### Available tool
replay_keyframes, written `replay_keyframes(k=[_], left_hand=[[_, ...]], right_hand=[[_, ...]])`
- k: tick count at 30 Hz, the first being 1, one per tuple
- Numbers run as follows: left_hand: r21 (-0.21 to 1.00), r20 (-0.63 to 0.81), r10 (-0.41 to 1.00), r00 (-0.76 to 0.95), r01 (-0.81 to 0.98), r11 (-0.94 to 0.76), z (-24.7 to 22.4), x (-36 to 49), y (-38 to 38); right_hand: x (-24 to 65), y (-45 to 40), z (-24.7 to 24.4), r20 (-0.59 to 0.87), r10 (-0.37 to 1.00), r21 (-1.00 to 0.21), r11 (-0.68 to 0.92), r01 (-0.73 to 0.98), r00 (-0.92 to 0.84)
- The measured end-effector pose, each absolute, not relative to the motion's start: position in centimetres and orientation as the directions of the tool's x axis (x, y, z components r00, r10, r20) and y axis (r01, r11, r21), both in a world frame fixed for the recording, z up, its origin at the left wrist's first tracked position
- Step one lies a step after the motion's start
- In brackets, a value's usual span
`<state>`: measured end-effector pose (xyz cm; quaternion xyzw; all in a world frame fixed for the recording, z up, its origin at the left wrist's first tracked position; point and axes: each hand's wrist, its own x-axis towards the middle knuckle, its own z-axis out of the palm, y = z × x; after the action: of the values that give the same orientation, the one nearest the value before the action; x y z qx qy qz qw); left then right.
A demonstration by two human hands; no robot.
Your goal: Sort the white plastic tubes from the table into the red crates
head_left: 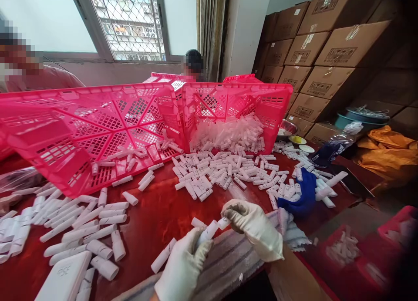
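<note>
Both my hands wear white gloves. My left hand (184, 264) is closed round a white plastic tube (208, 232) with dark print, its end pointing up and right. Close by, my right hand (253, 224) pinches a short white tube piece (224, 223) between thumb and fingers; its far part is hidden by the glove. Whether the two pieces touch, I cannot tell. Beside my left hand a loose white tube (163, 255) lies on the red table (146, 222). A striped towel (222, 253) is spread under my hands.
Pink crates (114, 118) lie on their sides, one holding a pile of short tubes (228, 135) that spills onto the table. Longer tubes (65, 214) and a white power bank (63, 277) are at left. A blue cloth (302, 192) lies right; cartons (313, 48) stand behind. Two people sit beyond.
</note>
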<state>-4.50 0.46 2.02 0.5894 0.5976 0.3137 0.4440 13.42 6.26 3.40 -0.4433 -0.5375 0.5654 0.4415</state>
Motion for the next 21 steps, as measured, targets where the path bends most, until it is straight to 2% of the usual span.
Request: replay_keyframes(k=[3,5,8,10,12,15,21], left_hand=[[0.816,-0.135,0.982,0.13,0.577,0.036,2.7,-4.4,0.3],[0.838,-0.136,0.979,0.149,0.545,0.033,2.9,-4.0,0.4],[0.962,-0.167,0.974,0.154,0.243,0.127,2.6,-3.1,0.5],[0.976,-0.217,0.963,0.157,0.05,0.212,1.8,-2.8,0.4],[0.966,-0.255,0.957,0.136,-0.008,0.259,0.8,-2.7,0.2],[0.972,-0.232,0.965,0.125,0.055,0.226,-0.3,-2.9,0.2],[0.961,-0.186,0.976,0.117,0.23,0.156,0.7,-2.4,0.4]], right_hand=[[12.8,5.8,4.0,0.018,0.979,-0.989,0.047,0.138,-0.204],[12.1,5.3,4.1,-0.014,0.978,-0.986,0.02,0.163,-0.207],[11.1,4.3,3.6,-0.037,0.972,-0.998,-0.026,0.053,-0.232],[10.9,3.6,3.1,-0.031,0.965,-0.999,-0.04,-0.03,-0.259],[11.3,3.2,2.6,0.021,0.979,-0.998,0.008,-0.069,-0.202],[11.9,3.3,1.7,0.094,0.995,-0.993,0.091,-0.072,-0.031],[11.8,4.0,0.6,0.006,0.994,-0.996,-0.004,-0.089,-0.112]])
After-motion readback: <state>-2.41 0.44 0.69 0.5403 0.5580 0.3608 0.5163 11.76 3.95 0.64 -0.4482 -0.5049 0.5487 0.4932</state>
